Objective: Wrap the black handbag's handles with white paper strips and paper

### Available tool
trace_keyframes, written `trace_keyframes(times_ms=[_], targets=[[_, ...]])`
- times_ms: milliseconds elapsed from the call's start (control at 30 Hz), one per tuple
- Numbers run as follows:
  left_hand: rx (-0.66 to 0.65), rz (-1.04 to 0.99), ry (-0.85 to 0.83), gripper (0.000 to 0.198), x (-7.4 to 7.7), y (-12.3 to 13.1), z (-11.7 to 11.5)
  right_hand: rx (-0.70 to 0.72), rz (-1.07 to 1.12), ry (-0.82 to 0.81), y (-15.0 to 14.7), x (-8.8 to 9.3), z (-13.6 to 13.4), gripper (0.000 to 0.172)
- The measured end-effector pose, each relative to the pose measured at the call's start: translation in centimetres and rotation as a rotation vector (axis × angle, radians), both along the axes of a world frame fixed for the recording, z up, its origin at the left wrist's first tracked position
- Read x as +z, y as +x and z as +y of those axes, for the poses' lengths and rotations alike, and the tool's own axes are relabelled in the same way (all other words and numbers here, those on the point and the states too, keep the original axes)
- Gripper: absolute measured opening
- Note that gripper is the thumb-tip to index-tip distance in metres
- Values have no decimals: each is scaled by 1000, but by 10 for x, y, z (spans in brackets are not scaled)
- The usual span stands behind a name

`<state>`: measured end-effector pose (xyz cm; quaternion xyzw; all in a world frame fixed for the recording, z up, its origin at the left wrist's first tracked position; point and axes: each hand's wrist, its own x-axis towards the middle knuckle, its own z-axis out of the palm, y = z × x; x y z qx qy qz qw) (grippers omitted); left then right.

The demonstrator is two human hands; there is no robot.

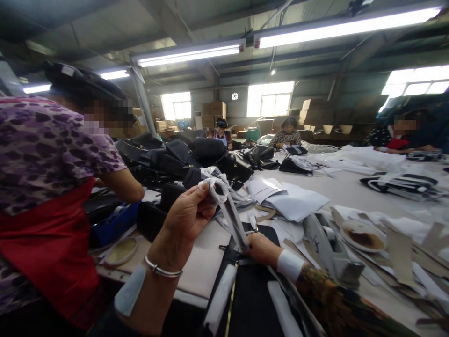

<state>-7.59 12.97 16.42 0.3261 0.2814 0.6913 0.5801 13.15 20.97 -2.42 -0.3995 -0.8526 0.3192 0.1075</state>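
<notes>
A black bag (250,292) with a gold-coloured zip lies in front of me, pale wrapping strips along its sides. My left hand (187,210) is raised above the table, thumb and fingers closed on a bag strap (234,222) covered in whitish, see-through wrapping. The strap bends over at the top and runs down to the bag. Low on it, my right hand (263,249) is closed around the strap's lower part, against the bag's upper end. My right fingertips are partly hidden.
Black bags (203,152) are heaped at the back left. White sheets (296,199), a grey tape dispenser (326,243) and a bowl with brown contents (363,235) lie to the right. A co-worker in a red apron (52,252) stands close on the left; other people sit farther off.
</notes>
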Motion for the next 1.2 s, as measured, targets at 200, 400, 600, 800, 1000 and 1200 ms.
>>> trace_keyframes(times_ms=[200,400,600,800,1000,1200], targets=[[-48,47,-18,37,-7,2,-18,-51,-193,97,-11,2,-12,12],[-49,113,-23,38,-34,-12,-38,-160,18,190,4,56,-20,15],[9,547,105,33,-62,-5,-53,-178,739,-535,-9,130,-74,59],[-3,900,309,25,-81,13,-76,-150,993,-1049,-24,122,-103,59],[-129,884,251,29,-94,11,-82,-259,947,-920,-23,112,-115,46],[-327,394,-231,59,-106,14,-70,-111,533,9,-24,86,-132,22]])
